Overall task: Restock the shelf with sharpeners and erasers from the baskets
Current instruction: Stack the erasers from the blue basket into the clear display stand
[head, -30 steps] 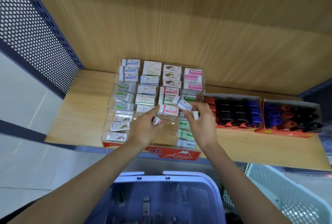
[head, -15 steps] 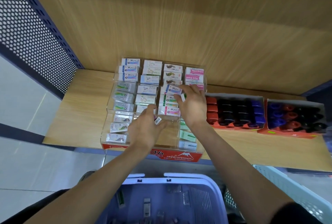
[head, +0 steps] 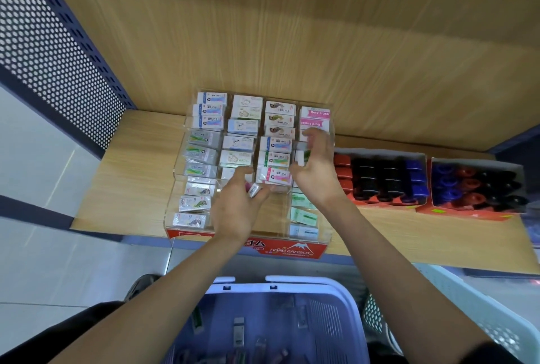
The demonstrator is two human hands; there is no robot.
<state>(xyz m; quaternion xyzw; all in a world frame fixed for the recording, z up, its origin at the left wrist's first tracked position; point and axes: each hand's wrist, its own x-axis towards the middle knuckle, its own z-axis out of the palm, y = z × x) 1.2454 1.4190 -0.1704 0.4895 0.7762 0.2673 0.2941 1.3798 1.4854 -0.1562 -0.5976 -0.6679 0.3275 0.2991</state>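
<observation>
A clear tiered eraser display (head: 312, 236) with a red front label stands on the wooden shelf (head: 125, 176), its columns filled with boxed erasers. My left hand (head: 235, 211) hovers over the display's lower middle and pinches a small pink-and-white eraser (head: 253, 190). My right hand (head: 317, 172) is over the rightmost column, fingers curled round a white eraser with green print (head: 301, 157). An eraser with blue print (head: 276, 144) lies in the third column just left of that hand. The lower middle compartments look bare.
Two red boxes of sharpeners (head: 380, 176) (head: 479, 188) sit on the shelf to the right of the display. A blue basket (head: 339, 299) with loose items is below my arms, a white basket (head: 479, 314) beside it. A perforated panel (head: 52, 51) closes the left side.
My right hand left the blue-print eraser in the third column and shifted right to the last column, still holding the white eraser. The left hand stayed put.
</observation>
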